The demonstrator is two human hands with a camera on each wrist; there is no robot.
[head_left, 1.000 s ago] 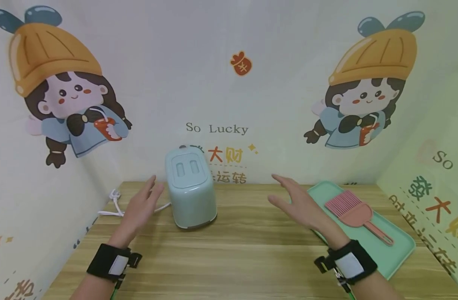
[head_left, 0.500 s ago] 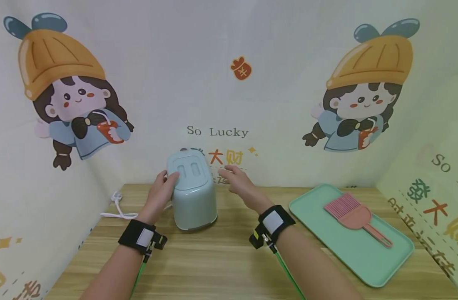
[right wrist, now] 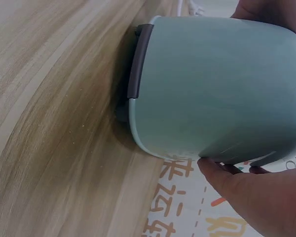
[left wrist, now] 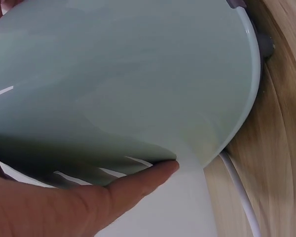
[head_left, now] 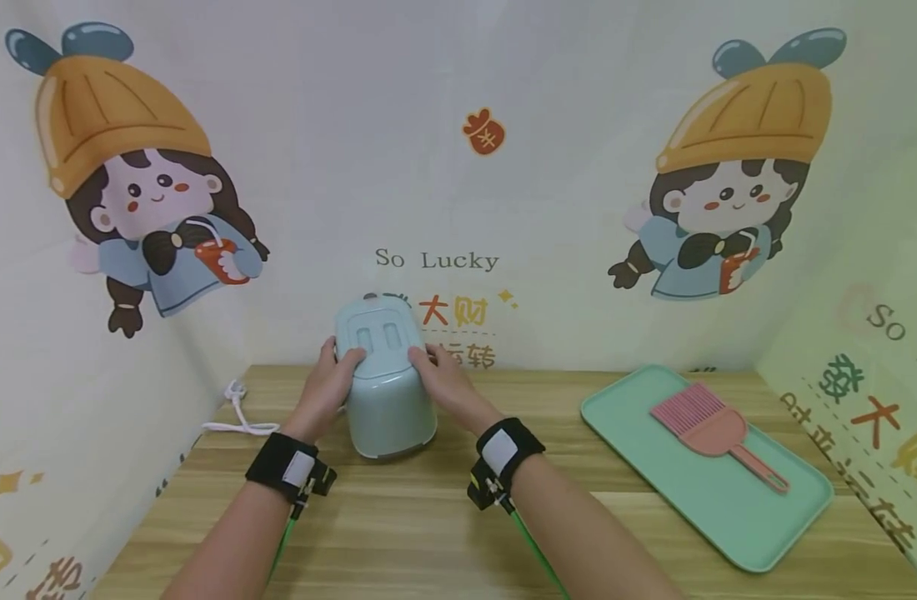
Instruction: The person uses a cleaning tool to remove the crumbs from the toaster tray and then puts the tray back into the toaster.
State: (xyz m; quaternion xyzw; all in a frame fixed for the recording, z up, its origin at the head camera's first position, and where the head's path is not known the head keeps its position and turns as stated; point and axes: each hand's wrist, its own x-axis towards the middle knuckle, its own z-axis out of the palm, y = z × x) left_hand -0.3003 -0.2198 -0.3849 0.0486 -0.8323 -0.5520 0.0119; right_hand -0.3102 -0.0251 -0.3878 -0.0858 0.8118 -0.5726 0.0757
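Note:
A pale blue-green toaster [head_left: 393, 415] stands upright on the wooden table, with a lid [head_left: 378, 321] on top that has two slot-shaped recesses. My left hand [head_left: 325, 390] holds its left side, thumb on the top edge. On the opposite side my right hand [head_left: 453, 388] grips it the same way, with its thumb near the lid's right edge. Most of the fingers are hidden behind the toaster's sides in the head view. In the right wrist view, fingertips lie along the toaster's wall, and a dark strip [right wrist: 140, 61] runs along its base.
To the right lies a mint-green tray [head_left: 759, 533] bearing a pink brush [head_left: 717, 429] with a handle. A white power cord [head_left: 241, 427] with a plug is left of the toaster. Behind the table hangs a printed cloth [head_left: 548, 192].
My right hand has swung left from beside the tray to the toaster's right side. My left hand has moved right onto its left side. The toaster stays in place.

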